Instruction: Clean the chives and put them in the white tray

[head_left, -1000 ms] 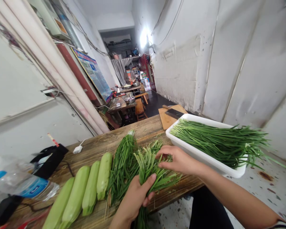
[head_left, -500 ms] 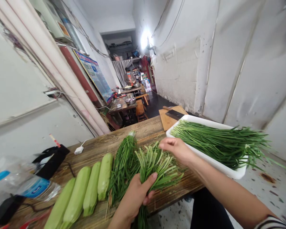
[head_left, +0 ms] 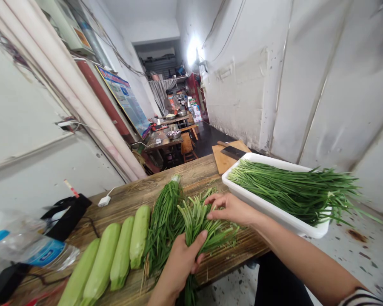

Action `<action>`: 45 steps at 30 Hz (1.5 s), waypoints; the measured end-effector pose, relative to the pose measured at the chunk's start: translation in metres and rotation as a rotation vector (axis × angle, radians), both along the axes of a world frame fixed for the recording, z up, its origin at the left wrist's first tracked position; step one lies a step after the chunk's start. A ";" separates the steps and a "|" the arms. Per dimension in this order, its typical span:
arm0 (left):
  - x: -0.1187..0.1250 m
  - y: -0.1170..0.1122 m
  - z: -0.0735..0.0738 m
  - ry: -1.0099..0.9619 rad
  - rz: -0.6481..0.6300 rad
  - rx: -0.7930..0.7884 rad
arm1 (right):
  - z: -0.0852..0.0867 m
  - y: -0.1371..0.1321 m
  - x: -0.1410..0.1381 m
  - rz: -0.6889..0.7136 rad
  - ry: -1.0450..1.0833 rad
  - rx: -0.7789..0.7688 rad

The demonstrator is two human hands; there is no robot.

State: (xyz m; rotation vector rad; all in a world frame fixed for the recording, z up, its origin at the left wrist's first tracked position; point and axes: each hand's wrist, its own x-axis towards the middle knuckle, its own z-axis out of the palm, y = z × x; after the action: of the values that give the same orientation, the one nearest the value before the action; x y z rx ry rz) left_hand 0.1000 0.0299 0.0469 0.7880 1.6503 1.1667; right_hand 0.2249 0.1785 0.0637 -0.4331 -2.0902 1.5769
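A bunch of garlic chives [head_left: 194, 216] is wrapped in my left hand [head_left: 187, 257], its pale cut ends fanned upward and its leaves hanging below the fist. My right hand [head_left: 226, 208] is at the upper right of those ends, its thumb and fingers apart and curved. Whether its fingertips touch a stem I cannot tell. Just left of the held bunch, another bundle of chives [head_left: 166, 212] lies on the wooden table [head_left: 198, 168]. Loose trimmings are scattered beneath my hands. Beyond my right forearm, a white tray [head_left: 274, 219] is filled with more chives [head_left: 284, 187].
Several pale green zucchini [head_left: 102, 259] lie in a row on the left. A water bottle [head_left: 47, 253] and a white plug [head_left: 104, 200] are beyond them. Behind the tray, a cleaver [head_left: 232, 151] rests on a cutting board [head_left: 225, 159]. A person [head_left: 171, 103] works at a far table.
My right hand has come down and left onto the edge of the held bunch, and its fingers have spread from a pinch. My left hand keeps its hold on the chives.
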 end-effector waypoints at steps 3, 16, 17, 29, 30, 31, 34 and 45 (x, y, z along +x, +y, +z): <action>-0.002 -0.002 -0.003 -0.042 -0.025 0.009 | -0.004 -0.002 0.001 0.023 0.059 -0.026; 0.001 -0.007 0.005 -0.209 -0.075 -0.025 | -0.002 -0.002 0.012 -0.248 0.249 0.152; 0.001 -0.007 0.005 -0.204 -0.079 -0.022 | -0.002 0.001 0.013 -0.319 0.247 0.110; -0.002 -0.009 0.003 -0.225 -0.150 -0.030 | 0.016 -0.003 0.023 -0.049 0.067 0.128; -0.003 -0.010 0.002 -0.248 -0.156 -0.042 | 0.016 0.000 0.022 -0.109 0.092 0.033; -0.003 -0.011 0.002 -0.268 -0.167 -0.056 | 0.015 0.002 0.020 -0.143 0.103 -0.047; -0.003 -0.012 0.004 -0.295 -0.199 -0.079 | 0.011 0.007 0.013 -0.022 0.012 -0.126; 0.001 -0.010 0.000 -0.095 0.050 -0.023 | -0.004 -0.009 0.000 -0.036 0.021 -0.192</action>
State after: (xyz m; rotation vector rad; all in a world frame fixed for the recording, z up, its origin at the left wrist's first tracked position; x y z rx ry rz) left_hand 0.1010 0.0202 0.0470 0.6700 1.6098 1.2000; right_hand 0.2252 0.1696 0.0598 -0.5145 -1.9122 1.7611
